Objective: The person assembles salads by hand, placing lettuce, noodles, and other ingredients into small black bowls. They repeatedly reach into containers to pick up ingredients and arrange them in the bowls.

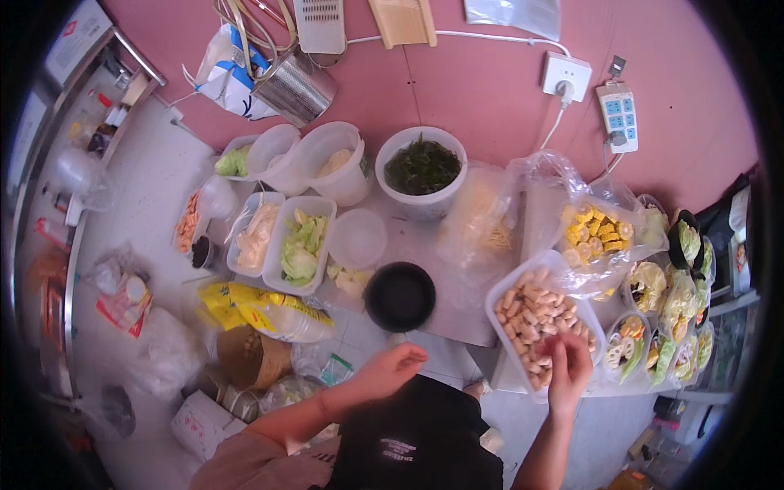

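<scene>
A white tub (495, 314) at the right is heaped with short, pinkish-tan sausage pieces (535, 309). My right hand (569, 364) is over its near part, fingers bent together against the pieces; what they pinch is hidden. My left hand (388, 369) hovers in front of my body, fingers loosely stretched and holding nothing I can see. Just beyond it, at the table's near edge, stands a round black bowl (400, 296), its inside dark. A black apron (416, 437) covers my front.
Beyond the bowl are a tub of dark green seaweed (423, 166) and bagged noodles (490, 233). Cut corn (592, 233) lies in a clear bag, beside several filled bowls (645, 286). Lettuce (302, 249) fills a left tub. A yellow bag (261, 309) sits near my left arm.
</scene>
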`<state>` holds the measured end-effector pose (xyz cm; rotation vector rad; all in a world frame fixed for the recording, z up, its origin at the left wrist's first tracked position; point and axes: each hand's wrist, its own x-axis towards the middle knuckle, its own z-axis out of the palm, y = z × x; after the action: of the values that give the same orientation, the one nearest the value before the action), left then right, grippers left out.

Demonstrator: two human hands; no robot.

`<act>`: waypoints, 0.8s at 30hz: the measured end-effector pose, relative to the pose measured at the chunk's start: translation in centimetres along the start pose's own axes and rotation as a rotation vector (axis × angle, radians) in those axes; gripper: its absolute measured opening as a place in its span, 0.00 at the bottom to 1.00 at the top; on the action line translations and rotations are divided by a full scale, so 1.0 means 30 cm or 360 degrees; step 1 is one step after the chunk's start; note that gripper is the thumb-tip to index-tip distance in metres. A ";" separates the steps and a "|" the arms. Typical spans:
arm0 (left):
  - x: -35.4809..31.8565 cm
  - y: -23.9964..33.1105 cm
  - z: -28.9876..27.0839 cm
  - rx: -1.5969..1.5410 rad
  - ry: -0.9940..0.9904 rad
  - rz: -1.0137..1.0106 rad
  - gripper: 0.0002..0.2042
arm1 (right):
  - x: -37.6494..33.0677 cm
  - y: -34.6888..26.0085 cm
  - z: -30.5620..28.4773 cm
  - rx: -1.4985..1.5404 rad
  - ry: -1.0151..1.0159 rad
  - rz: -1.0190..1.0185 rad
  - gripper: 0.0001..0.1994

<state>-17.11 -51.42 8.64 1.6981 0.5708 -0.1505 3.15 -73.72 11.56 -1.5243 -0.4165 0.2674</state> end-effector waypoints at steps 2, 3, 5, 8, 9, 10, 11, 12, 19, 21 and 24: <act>-0.019 0.003 -0.159 0.0301 0.0045 -0.0054 0.10 | 0.153 0.021 0.175 -0.0049 -0.0015 0.0057 0.07; -0.029 -0.011 -0.224 0.0353 0.0077 -0.0073 0.10 | 0.256 0.065 0.220 -0.0267 -0.0144 0.0040 0.08; -0.081 -0.028 -0.336 0.0222 0.0178 0.0001 0.09 | 0.470 0.208 0.288 -0.0595 -0.0177 -0.0114 0.11; -0.153 -0.132 -0.484 0.0036 0.0379 -0.0079 0.09 | 0.726 0.530 0.283 -0.1842 -0.0391 -0.0147 0.16; -0.190 -0.182 -0.507 -0.0019 0.0467 -0.0146 0.09 | 0.773 0.578 0.320 -0.2047 -0.0490 -0.0157 0.17; -0.223 -0.213 -0.520 -0.0072 0.0509 -0.0212 0.09 | 0.807 0.611 0.353 -0.2111 -0.0542 -0.0200 0.18; -0.258 -0.228 -0.531 -0.0121 0.0553 -0.0290 0.09 | 0.830 0.643 0.390 -0.2129 -0.0579 -0.0273 0.19; -0.282 -0.236 -0.531 -0.0170 0.0591 -0.0367 0.09 | 0.846 0.673 0.415 -0.2132 -0.0601 -0.0360 0.21; -0.307 -0.254 -0.471 -0.0427 0.0836 -0.0419 0.09 | 0.853 0.750 0.537 -0.2224 -0.0701 -0.0731 0.29; -0.260 -0.228 -0.471 -0.0450 0.0820 -0.0392 0.09 | 0.878 0.709 0.582 -0.2498 -0.1033 -0.0298 0.26; -0.158 -0.171 -0.508 -0.0276 0.0672 -0.0326 0.09 | 0.876 0.757 0.517 -0.2910 -0.1083 -0.0262 0.21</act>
<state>-26.77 -37.75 9.32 1.5049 1.0430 0.1134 22.29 -47.71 -8.57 -3.1248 -1.5947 0.2532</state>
